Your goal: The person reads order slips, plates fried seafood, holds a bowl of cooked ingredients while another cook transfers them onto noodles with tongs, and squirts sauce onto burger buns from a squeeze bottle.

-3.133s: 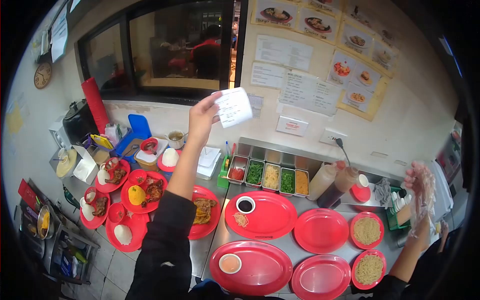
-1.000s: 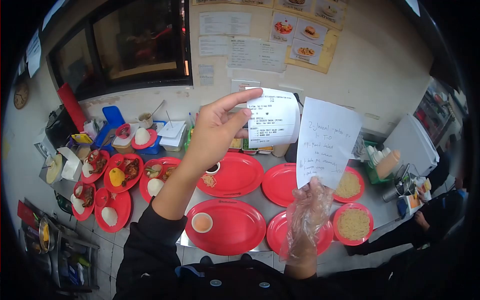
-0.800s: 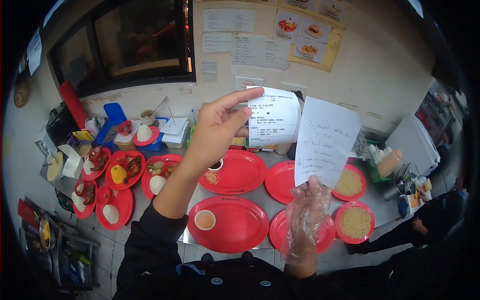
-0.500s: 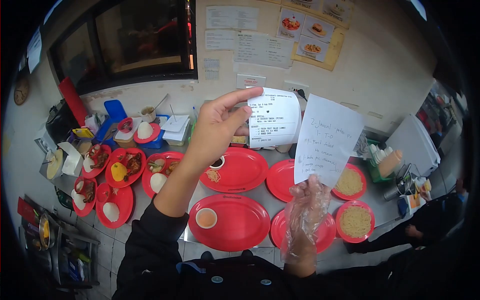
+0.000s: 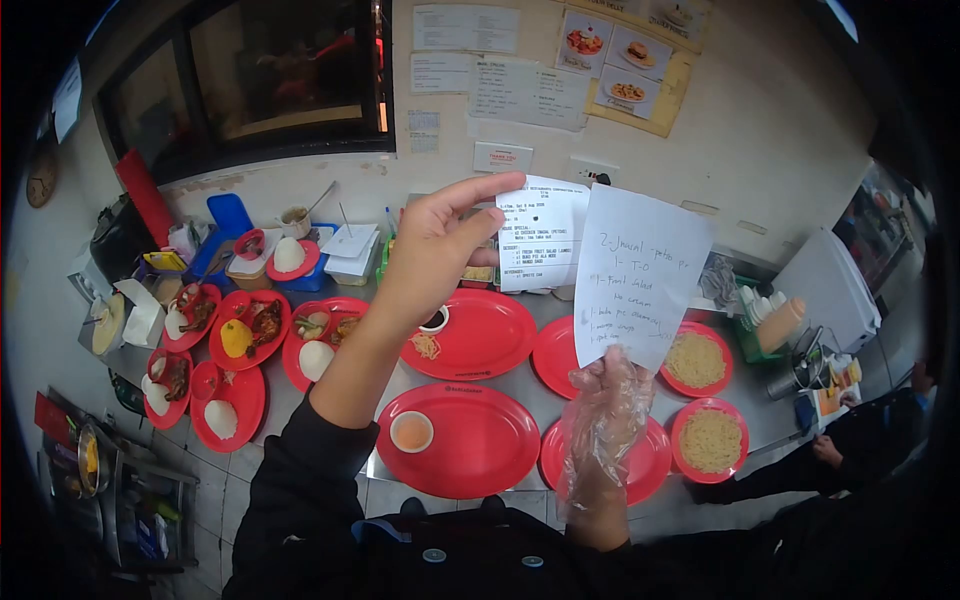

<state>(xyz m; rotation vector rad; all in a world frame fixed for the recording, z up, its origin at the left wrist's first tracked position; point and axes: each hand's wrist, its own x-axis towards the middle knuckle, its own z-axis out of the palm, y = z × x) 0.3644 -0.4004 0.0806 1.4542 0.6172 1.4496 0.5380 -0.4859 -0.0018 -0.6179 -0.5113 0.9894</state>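
My bare left hand (image 5: 455,235) pinches the left edge of a printed receipt (image 5: 542,235) between thumb and fingers, high over the counter. Beside it, my right hand (image 5: 612,400) in a clear plastic glove grips the bottom of a handwritten paper slip (image 5: 640,275). The slip's left edge overlaps the right side of the receipt. Below the hands lie a red oval plate (image 5: 490,335) with a dark sauce cup and shreds, and another oval plate (image 5: 480,450) with an orange sauce cup (image 5: 411,432).
Noodles fill small red plates (image 5: 710,442) at the right. Several plates of rice and meat (image 5: 240,405) stand at the left, near a blue container (image 5: 230,215). A green basket (image 5: 750,335) and a metal pot (image 5: 795,378) stand right; a person's hand (image 5: 826,450) shows beyond.
Since the earliest frame, my right hand has come in from the far right and now holds the handwritten slip. Lately the slip has shifted left, over the receipt's edge.
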